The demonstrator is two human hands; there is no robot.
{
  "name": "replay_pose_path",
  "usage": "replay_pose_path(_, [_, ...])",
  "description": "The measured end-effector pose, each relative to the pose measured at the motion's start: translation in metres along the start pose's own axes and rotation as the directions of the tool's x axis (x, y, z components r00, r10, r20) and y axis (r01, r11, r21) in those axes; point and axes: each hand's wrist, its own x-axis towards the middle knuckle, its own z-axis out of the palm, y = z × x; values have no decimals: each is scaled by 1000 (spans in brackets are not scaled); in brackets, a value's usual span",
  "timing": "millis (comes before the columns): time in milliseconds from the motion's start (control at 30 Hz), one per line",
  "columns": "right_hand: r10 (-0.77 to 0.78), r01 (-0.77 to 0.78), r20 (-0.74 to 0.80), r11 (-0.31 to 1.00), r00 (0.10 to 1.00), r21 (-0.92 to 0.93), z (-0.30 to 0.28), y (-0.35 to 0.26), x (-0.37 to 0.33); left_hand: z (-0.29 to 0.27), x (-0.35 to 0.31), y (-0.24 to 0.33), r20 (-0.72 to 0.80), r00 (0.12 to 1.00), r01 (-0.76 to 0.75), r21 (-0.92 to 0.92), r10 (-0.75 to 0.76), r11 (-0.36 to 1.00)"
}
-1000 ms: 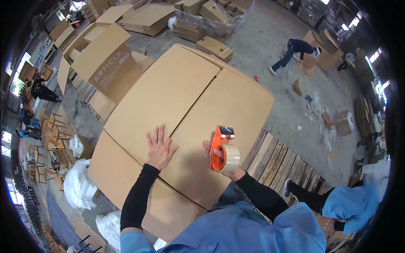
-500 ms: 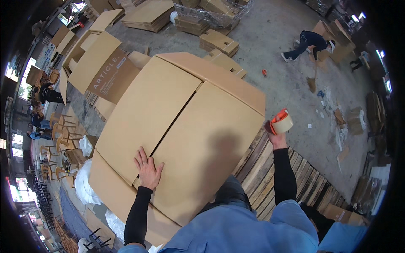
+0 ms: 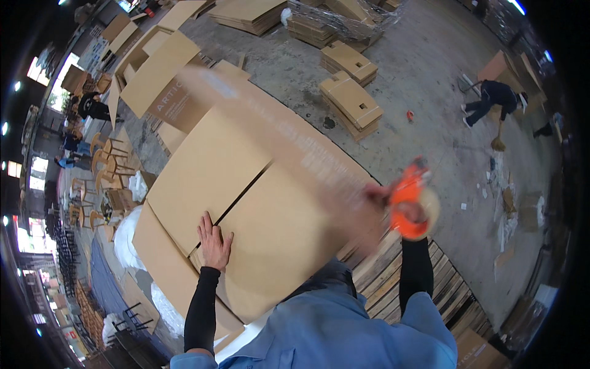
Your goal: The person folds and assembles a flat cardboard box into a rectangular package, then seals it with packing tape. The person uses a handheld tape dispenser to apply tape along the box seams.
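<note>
A large brown carton [image 3: 203,160] stands before me, two top flaps folded in with a dark slit between them. My left hand [image 3: 215,243] lies flat on it, fingers spread across the near end of the slit. My right hand [image 3: 376,195], blurred and partly hidden, holds an orange tape dispenser [image 3: 407,192] with a roll of pale tape at the carton's right side. Its fingertips touch or nearly touch the long right flap [image 3: 301,144], which is raised and smeared by motion. The near-left flap [image 3: 175,264] slopes outward.
Wooden pallet slats [image 3: 393,277] lie at the right. Beyond are another open carton [image 3: 163,80] and flat cardboard stacks [image 3: 350,101]. A person with a broom [image 3: 498,104] works at the far right. Wooden chairs [image 3: 104,166] and wrapped white bundles [image 3: 128,237] stand left.
The long right flap has swung upward and inward over the carton top. My right hand has moved slightly down with the tape dispenser, which has turned. My left hand stays on the carton.
</note>
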Motion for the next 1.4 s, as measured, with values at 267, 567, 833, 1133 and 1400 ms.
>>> replay_pose_path(267, [499,159,381,431,778,-888,33,47,23,-17,-57,7,-263,922,196,-320,-285,927])
replay_pose_path(567, [365,316,493,447,790,-837,57,91,84,41,-437,-53,-362,-349,777,-628,-864,-51])
replay_pose_path(833, [417,218,484,541,769,-813,94,101,125,-24,-415,-20,-179,257,-837,-533,-950,-126])
replay_pose_path(1133, [435,-531,384,826,814,191,73,125,119,-84,-143,137,-386,919,-173,-565,-74,807])
replay_pose_path(1400, [168,-169,29,985,985,31,74,130,114,-3,-74,169,-105,960,-279,-345,259,896])
